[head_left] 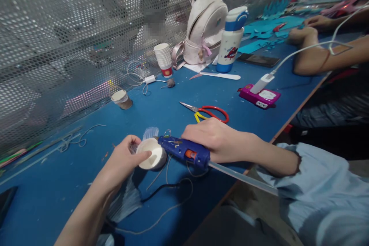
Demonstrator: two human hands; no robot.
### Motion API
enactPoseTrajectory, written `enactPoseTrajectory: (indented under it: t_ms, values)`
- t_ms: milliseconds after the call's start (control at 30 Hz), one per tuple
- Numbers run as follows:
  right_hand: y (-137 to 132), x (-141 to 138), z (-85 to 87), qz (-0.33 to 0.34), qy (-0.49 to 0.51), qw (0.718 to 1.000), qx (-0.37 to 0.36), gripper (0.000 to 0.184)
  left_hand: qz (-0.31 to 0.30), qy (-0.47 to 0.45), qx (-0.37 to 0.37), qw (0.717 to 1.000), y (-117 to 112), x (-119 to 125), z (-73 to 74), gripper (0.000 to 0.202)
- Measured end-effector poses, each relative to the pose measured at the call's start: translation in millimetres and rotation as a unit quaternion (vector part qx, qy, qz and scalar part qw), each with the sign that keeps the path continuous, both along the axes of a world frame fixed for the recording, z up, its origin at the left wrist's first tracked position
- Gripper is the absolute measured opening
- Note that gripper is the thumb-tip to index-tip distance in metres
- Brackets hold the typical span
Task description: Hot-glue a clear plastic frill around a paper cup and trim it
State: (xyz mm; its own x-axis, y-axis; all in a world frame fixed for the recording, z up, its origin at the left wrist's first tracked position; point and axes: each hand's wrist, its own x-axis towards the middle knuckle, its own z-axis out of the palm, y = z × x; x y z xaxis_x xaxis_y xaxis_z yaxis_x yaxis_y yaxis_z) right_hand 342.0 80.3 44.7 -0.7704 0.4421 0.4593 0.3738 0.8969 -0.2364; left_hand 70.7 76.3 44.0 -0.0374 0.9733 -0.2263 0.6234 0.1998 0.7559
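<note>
My left hand grips a small white paper cup, its thumb inside the rim and the fingers behind the wall. Thin bluish pleated material shows behind the cup, and a longer piece of similar material hangs below my left hand. My right hand is closed around a blue hot glue gun, whose nozzle is at the cup's far right rim; whether it touches cannot be made out. A clear glue stick runs out of the gun's back end. Beyond my right hand lie scissors with red and yellow handles.
Another cup, stacked paper cups, a backpack and a bottle stand along the perforated metal screen. A purple power strip sits at right. Another person's hands work beside blue paper. Loose string lies in front.
</note>
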Motion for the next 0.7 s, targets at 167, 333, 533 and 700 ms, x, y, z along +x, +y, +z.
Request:
enactPoseTrajectory:
  t_ms: [167, 333, 533, 700]
  values:
    - [0.0, 1.7, 1.6, 0.003, 0.011, 1.0, 0.006, 0.017, 0.006, -0.016, -0.019, 1.0, -9.4, -12.1, 3.2, 0.065]
    - [4.0, 1.4, 4.5, 0.011, 0.048, 0.999, -0.02, 0.014, 0.043, -0.102, 0.002, 0.994, -20.5, -19.6, 3.1, 0.069]
    - [12.2, -4.3, 10.1, 0.004, 0.146, 0.987, -0.071, 0.014, 0.076, 0.04, 0.259, 0.962, -58.6, -22.9, 12.6, 0.044]
    - [15.4, -13.8, 26.0, -0.133, 0.237, 0.941, -0.2, 0.018, 0.018, 0.191, 0.242, 0.951, -112.4, 4.8, 2.8, 0.027]
